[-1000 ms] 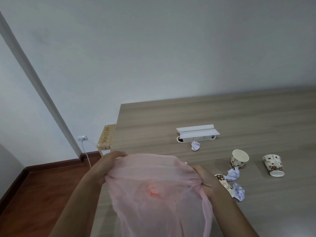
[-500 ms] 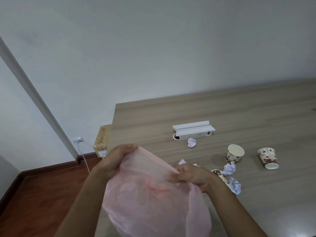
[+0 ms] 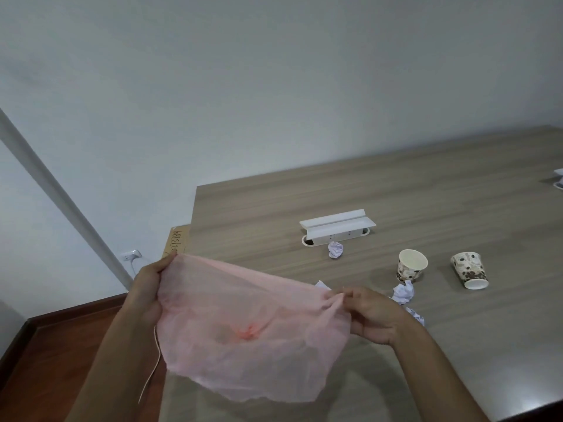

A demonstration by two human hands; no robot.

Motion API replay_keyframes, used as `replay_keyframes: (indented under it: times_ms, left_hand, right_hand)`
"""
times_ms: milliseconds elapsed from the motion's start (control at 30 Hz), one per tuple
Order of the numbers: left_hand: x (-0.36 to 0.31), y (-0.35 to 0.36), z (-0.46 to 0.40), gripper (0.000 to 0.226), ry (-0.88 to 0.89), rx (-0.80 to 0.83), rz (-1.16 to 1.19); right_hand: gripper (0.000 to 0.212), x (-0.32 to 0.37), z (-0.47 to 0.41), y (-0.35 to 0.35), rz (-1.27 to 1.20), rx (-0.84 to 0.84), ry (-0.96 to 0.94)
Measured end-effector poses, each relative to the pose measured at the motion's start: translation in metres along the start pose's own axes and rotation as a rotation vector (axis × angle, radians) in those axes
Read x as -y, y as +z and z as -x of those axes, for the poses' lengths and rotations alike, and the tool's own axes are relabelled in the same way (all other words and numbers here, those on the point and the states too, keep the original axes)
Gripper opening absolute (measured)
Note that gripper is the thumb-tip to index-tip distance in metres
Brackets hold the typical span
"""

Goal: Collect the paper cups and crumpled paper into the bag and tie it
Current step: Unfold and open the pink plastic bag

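I hold a thin pink plastic bag [image 3: 249, 336] above the near left of the wooden table [image 3: 426, 202]. My left hand [image 3: 149, 284] pinches its rim on the left, my right hand [image 3: 370, 312] pinches the rim on the right, and the mouth is stretched between them. One patterned paper cup [image 3: 411, 266] lies tilted with its mouth up. A second cup [image 3: 470, 269] stands upside down further right. Crumpled paper balls lie by the socket box [image 3: 335, 249], below the first cup [image 3: 403, 293], beside my right wrist [image 3: 416, 315] and just behind the bag's rim [image 3: 322, 284].
A white pop-up socket box [image 3: 336, 228] stands mid-table. A cardboard box [image 3: 176, 243] leans by the table's left edge, near a wall outlet [image 3: 131, 255] with a cable. Red-brown floor [image 3: 61, 345] lies to the left. A white object [image 3: 559, 178] shows at the right edge.
My hands have moved apart, pulling the bag's mouth wide. The third cup, seen by my right wrist before, is now hidden. The camera has shifted slightly.
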State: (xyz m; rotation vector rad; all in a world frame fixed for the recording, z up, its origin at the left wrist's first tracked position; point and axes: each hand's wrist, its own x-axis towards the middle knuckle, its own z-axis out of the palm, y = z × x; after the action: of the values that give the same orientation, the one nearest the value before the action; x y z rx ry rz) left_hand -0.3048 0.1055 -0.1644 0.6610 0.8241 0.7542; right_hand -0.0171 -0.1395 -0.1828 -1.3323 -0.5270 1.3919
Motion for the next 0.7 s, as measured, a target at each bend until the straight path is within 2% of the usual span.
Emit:
replay_keyframes:
  times_ms: [33, 100, 133, 200, 233, 300, 367, 400, 433, 467, 567, 667, 700]
  left_hand:
    - [0.0, -0.002, 0.0, 0.063, -0.003, 0.002, 0.01]
    - [0.003, -0.006, -0.001, 0.061, -0.016, 0.019, 0.015]
    - [0.005, -0.006, -0.001, 0.061, -0.029, 0.021, 0.017]
    - [0.009, -0.006, -0.001, 0.06, -0.052, 0.015, 0.017]
    - [0.01, -0.007, 0.0, 0.059, -0.061, 0.016, 0.022]
    - [0.012, -0.005, 0.002, 0.058, -0.065, 0.006, 0.018]
    - [0.013, -0.003, 0.003, 0.057, -0.072, -0.006, 0.021]
    - [0.011, -0.002, 0.003, 0.057, -0.075, -0.011, 0.018]
    - [0.01, -0.003, 0.003, 0.057, -0.073, -0.018, 0.017]
    - [0.009, -0.003, 0.003, 0.056, -0.079, -0.023, 0.009]
    - [0.007, -0.01, 0.006, 0.048, -0.08, -0.034, -0.002]
    - [0.009, -0.014, 0.004, 0.045, -0.07, -0.031, -0.041]
    - [0.01, -0.012, 0.002, 0.046, -0.07, -0.028, -0.045]
  right_hand:
    - [0.031, 0.0, -0.001, -0.003, -0.19, 0.092, 0.005]
    - [0.066, -0.002, -0.004, -0.004, -0.343, 0.162, -0.004]
    - [0.065, -0.003, -0.004, -0.002, -0.38, 0.157, 0.003]
    - [0.034, -0.005, -0.003, 0.005, -0.33, 0.092, 0.019]
    - [0.028, -0.006, -0.003, 0.007, -0.281, 0.055, 0.028]
    - [0.037, -0.007, 0.001, 0.009, -0.33, 0.06, 0.062]
    - [0.055, -0.009, 0.006, 0.006, -0.31, 0.14, 0.047]
    - [0.069, -0.012, 0.007, 0.003, -0.173, 0.143, 0.018]
    - [0.074, -0.016, 0.008, 0.0, -0.006, 0.062, -0.023]
    - [0.068, -0.019, 0.008, 0.0, 0.133, -0.058, -0.08]
    - [0.027, -0.025, 0.006, -0.001, 0.415, -0.372, -0.265]
    - [0.001, -0.025, 0.003, -0.005, 0.512, -0.49, -0.372]
    - [0.009, -0.024, 0.003, -0.007, 0.492, -0.503, -0.366]
